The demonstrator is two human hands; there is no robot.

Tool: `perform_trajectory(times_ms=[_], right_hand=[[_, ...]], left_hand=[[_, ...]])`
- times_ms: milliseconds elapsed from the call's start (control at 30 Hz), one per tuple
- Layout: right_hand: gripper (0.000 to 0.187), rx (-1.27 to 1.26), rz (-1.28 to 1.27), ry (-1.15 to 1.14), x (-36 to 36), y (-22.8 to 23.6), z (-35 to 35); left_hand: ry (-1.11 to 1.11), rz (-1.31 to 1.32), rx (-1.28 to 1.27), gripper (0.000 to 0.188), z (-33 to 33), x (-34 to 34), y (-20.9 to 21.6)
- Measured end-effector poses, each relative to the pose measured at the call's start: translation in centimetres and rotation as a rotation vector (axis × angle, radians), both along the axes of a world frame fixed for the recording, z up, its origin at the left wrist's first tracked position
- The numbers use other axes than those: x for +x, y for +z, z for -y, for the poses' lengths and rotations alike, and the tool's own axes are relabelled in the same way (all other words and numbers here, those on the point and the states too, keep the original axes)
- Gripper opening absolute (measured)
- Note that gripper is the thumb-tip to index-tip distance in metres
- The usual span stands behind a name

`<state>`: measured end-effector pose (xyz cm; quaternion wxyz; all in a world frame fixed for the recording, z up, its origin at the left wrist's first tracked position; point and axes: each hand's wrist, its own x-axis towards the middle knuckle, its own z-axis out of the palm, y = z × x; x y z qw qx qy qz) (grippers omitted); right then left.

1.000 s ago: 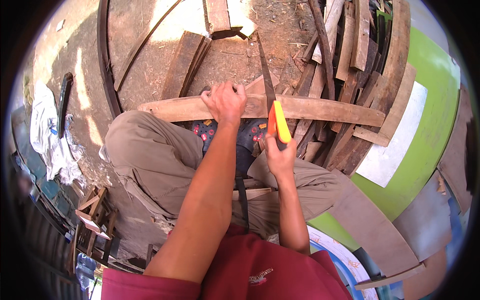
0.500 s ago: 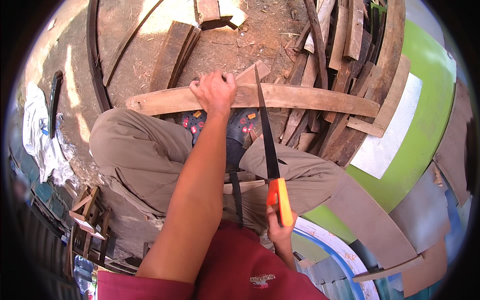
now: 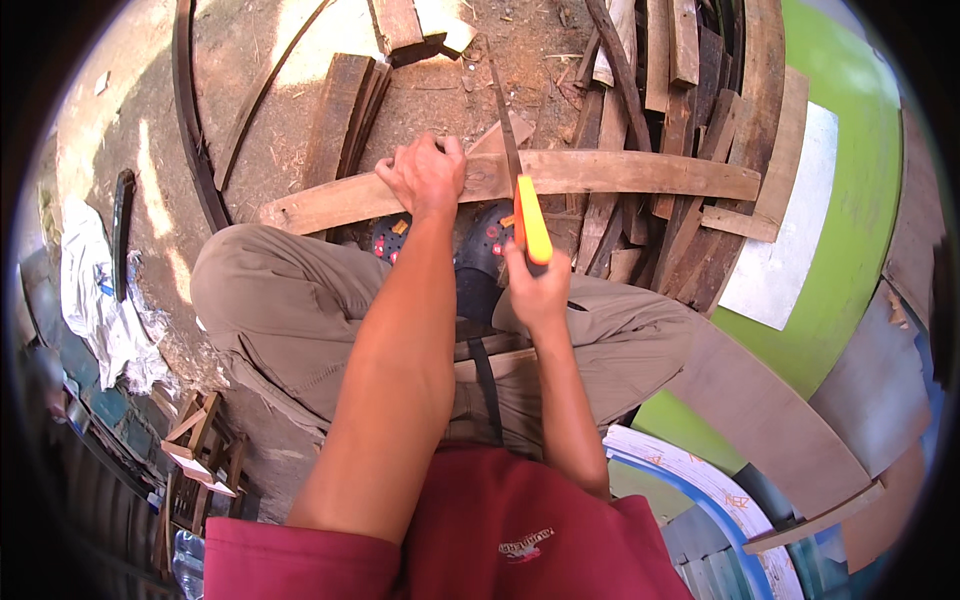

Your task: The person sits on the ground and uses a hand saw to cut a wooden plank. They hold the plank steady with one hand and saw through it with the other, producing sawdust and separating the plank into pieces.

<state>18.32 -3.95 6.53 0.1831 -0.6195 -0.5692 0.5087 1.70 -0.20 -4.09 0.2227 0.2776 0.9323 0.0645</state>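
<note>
A long wooden plank (image 3: 610,172) lies crosswise in front of my feet. My left hand (image 3: 425,178) is closed over it left of its middle, pressing it down, with fingers curled over the far edge. In my right hand (image 3: 540,285) is the orange and yellow handle of a hand saw (image 3: 507,125). Its dark blade crosses the plank just right of my left hand, tip pointing away from me. A second, smaller piece of wood (image 3: 500,135) sticks out from under the plank at the far side. My dark clogs (image 3: 485,245) are close behind the plank.
Stacked wood strips (image 3: 690,130) lie at the right, beside a green panel (image 3: 850,200) with a white sheet (image 3: 785,225) on it. Short boards (image 3: 340,115) lie ahead on the dirt floor. At left are a white plastic sack (image 3: 90,290) and a small wooden stool (image 3: 200,450).
My right hand has pushed the saw forward, away from me, so its handle is now near the plank. The left hand stays on the plank. The whole view has shifted slightly.
</note>
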Motion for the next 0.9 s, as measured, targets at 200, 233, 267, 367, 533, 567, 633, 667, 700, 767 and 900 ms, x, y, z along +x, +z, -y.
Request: perform_trajectory(times_ms=[200, 233, 267, 367, 533, 567, 633, 667, 700, 767, 900], right_hand=[[0.022, -0.12, 0.135, 0.119, 8.3, 14.5, 10.2], [0.019, -0.159, 0.191, 0.187, 8.8, 16.4, 10.5], [0.019, -0.178, 0.194, 0.181, 9.0, 17.0, 10.5], [0.014, -0.127, 0.137, 0.068, 7.1, 15.0, 8.6], [0.018, -0.198, -0.106, -0.017, 0.8, -1.4, -2.1], [0.018, -0.168, -0.05, 0.001, -1.0, -1.9, -3.8], [0.018, -0.123, 0.015, 0.022, -2.6, -1.5, -4.2], [0.018, -0.1, 0.026, 0.014, -2.8, -1.5, -3.8], [0.018, -0.077, 0.037, 0.008, -2.8, -1.3, -3.6], [0.018, -0.119, 0.036, -0.017, -1.8, -0.3, -2.3], [0.016, -0.242, 0.043, 0.053, 4.3, 8.2, 4.7]], left_hand=[[0.0, 0.013, 0.029, 0.041, -0.4, 0.0, 0.3], [-0.009, 0.008, 0.025, 0.041, 0.3, 0.1, 0.1], [0.001, -0.011, 0.039, 0.039, 0.9, 0.4, 0.0], [-0.011, -0.026, 0.055, 0.035, 0.1, 0.8, -0.6], [0.005, -0.046, 0.061, 0.037, 0.4, 0.3, -0.5], [0.006, -0.051, 0.068, 0.037, 0.2, 0.3, -0.7], [0.009, -0.055, 0.048, 0.037, 0.3, 0.2, -0.4], [0.001, -0.05, 0.028, 0.037, 0.1, 0.3, -0.4], [-0.004, -0.045, 0.008, 0.037, 0.0, 0.2, -0.2], [0.007, -0.045, 0.016, 0.037, 0.4, 0.4, -0.3], [0.03, -0.119, 0.055, 0.034, 0.8, -0.1, -1.2]])
